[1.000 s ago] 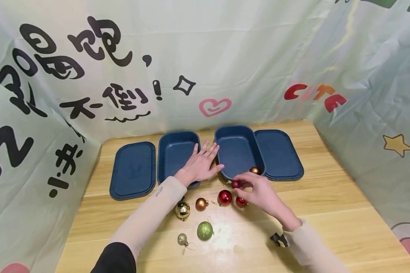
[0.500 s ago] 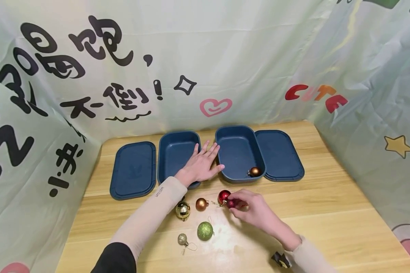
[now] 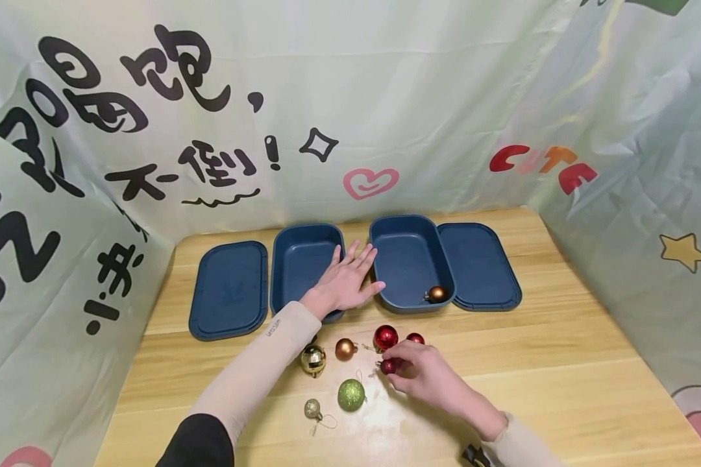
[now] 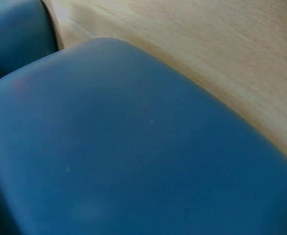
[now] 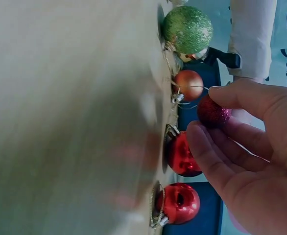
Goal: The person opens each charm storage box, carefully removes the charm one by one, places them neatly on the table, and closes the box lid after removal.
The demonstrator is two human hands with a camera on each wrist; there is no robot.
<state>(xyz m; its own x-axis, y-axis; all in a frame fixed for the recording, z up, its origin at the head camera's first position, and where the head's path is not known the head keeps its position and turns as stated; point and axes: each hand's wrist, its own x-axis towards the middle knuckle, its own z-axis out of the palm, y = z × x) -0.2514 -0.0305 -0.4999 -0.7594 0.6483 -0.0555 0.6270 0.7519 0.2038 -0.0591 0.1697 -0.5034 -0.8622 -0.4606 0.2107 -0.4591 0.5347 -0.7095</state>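
Observation:
Between thumb and fingers, my right hand (image 3: 429, 376) pinches a small dark red glitter Christmas ball (image 5: 214, 111), held near the tabletop. Just beyond it sit a larger shiny red ball (image 3: 385, 338) and a smaller shiny red ball (image 3: 415, 338), the latter partly hidden by the hand. My left hand (image 3: 344, 282) is spread with straight fingers over the gap between the left blue box (image 3: 304, 259) and the right blue box (image 3: 405, 256); whether it touches them I cannot tell. One brown-copper ball (image 3: 437, 294) lies in the right box's near corner.
Nearer on the wooden table lie a copper ball (image 3: 344, 349), a gold faceted ball (image 3: 313, 360), a green glitter ball (image 3: 351, 395) and a small pale-gold glitter ball (image 3: 312, 408). Blue lids flank the boxes, a left lid (image 3: 229, 290) and a right lid (image 3: 480, 266).
My right hand has drawn back from the right box's front edge toward me, carrying the small dark red ball. The copper ball in that box is more fully exposed. My left hand stays put.

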